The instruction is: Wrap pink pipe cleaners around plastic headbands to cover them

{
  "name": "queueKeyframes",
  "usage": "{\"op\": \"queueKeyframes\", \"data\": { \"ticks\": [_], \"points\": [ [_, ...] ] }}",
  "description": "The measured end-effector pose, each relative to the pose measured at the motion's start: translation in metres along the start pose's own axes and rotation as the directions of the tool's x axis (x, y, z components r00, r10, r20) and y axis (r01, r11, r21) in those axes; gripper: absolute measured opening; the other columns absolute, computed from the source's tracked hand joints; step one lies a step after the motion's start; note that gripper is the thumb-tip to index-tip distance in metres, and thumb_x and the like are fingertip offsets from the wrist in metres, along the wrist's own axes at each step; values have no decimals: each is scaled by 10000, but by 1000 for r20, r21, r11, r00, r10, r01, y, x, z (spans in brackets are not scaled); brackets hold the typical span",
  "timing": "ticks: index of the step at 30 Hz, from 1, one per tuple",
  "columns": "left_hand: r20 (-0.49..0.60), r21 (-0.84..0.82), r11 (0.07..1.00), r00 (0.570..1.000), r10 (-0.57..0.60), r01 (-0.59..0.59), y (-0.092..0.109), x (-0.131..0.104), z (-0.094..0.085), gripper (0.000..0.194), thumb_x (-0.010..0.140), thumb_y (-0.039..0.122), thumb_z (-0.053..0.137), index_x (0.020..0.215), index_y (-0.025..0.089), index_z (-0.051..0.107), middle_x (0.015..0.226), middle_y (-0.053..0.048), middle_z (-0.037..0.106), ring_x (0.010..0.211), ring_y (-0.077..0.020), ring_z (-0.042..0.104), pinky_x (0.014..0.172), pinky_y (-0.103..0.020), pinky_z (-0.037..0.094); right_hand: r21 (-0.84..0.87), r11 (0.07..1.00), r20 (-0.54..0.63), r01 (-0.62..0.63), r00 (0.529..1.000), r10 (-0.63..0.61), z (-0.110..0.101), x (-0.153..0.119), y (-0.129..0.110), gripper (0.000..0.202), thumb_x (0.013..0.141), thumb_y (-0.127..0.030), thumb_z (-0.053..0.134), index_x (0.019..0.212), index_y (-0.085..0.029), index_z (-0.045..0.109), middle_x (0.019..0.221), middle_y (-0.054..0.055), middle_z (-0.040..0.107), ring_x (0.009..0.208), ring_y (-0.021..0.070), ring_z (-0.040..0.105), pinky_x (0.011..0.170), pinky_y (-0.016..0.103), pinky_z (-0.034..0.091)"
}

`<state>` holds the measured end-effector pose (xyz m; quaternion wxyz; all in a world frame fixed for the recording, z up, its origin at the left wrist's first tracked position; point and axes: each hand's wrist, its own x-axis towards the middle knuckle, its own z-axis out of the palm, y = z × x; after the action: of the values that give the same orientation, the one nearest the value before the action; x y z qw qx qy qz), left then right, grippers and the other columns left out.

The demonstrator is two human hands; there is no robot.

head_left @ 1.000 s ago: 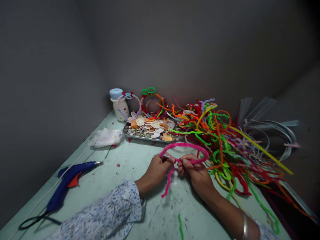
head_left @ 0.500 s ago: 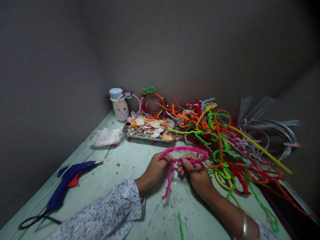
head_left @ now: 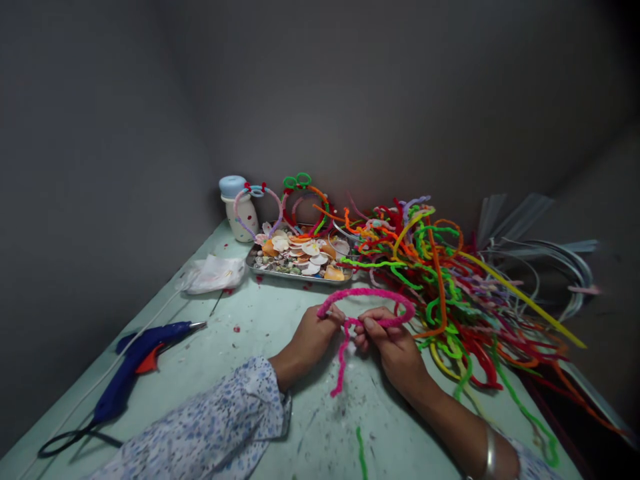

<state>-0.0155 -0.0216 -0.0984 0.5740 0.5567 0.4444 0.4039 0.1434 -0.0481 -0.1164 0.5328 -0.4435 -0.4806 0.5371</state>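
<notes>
A pink fuzzy stem point(head_left: 370, 293) is bent into a wide loop above the table, and its loose tail hangs down between my hands. My left hand point(head_left: 323, 327) pinches the left end of the loop. With thumb and fingers closed, my right hand point(head_left: 383, 333) grips the loop's lower side, close to where the tail hangs. A short gap separates the fingertips of the two hands. Part of the stem is hidden behind my fingers.
Behind my hands stands a metal tray point(head_left: 300, 275) of shells, with decorated headbands point(head_left: 281, 207) and a white jar point(head_left: 241, 217). A blue glue gun point(head_left: 120, 380) and plastic packet point(head_left: 215, 274) lie left. Colourful fuzzy stems point(head_left: 450, 293) pile up right; a green piece point(head_left: 361, 453) lies in front.
The hanging pink tail has swung slightly to the right, and the loop's top has shifted a little. Both hands keep their hold in nearly the same place.
</notes>
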Motion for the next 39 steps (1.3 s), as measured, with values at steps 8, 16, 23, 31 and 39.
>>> {"op": "queueKeyframes", "data": {
  "ticks": [8, 16, 23, 31, 39],
  "points": [
    [0, 54, 997, 999, 53, -53, 7, -3, 2, 128, 741, 208, 442, 618, 181, 424, 593, 33, 386, 581, -118, 325, 565, -262, 273, 29, 999, -48, -34, 998, 35, 0, 2, 2, 280, 812, -456, 658, 832, -184, 597, 652, -3, 648, 530, 115, 574, 521, 234, 462],
    [16, 43, 998, 999, 49, -50, 5, -1, 0, 112, 734, 205, 448, 628, 171, 458, 602, 32, 406, 593, -120, 336, 576, -260, 280, 34, 999, -28, -14, 999, 15, -1, 2, 4, 249, 835, -436, 639, 837, -191, 593, 662, -8, 647, 536, 111, 575, 520, 230, 465],
    [19, 28, 998, 999, 50, -51, 4, 0, -1, 113, 723, 206, 462, 615, 173, 449, 591, 30, 386, 592, -123, 331, 584, -266, 288, 40, 999, -13, -1, 1000, 2, -1, 3, 5, 248, 835, -436, 640, 839, -194, 586, 661, -13, 641, 534, 111, 573, 517, 233, 463],
    [36, 2, 999, 998, 49, -49, 7, -1, -1, 95, 687, 172, 460, 593, 172, 447, 580, 26, 394, 579, -120, 340, 567, -262, 284, 23, 999, -43, -23, 999, 24, 2, 1, -1, 289, 807, -464, 657, 816, -184, 586, 646, -1, 641, 527, 118, 567, 512, 237, 455],
    [35, -48, 999, 999, -15, 17, 11, -4, 2, 163, 746, 244, 525, 611, 168, 476, 574, 34, 408, 550, -106, 336, 538, -256, 263, 9, 999, -55, -37, 998, 37, 1, 1, -1, 307, 793, -481, 665, 817, -182, 601, 648, 12, 650, 531, 130, 571, 505, 246, 461]
  ]
}}
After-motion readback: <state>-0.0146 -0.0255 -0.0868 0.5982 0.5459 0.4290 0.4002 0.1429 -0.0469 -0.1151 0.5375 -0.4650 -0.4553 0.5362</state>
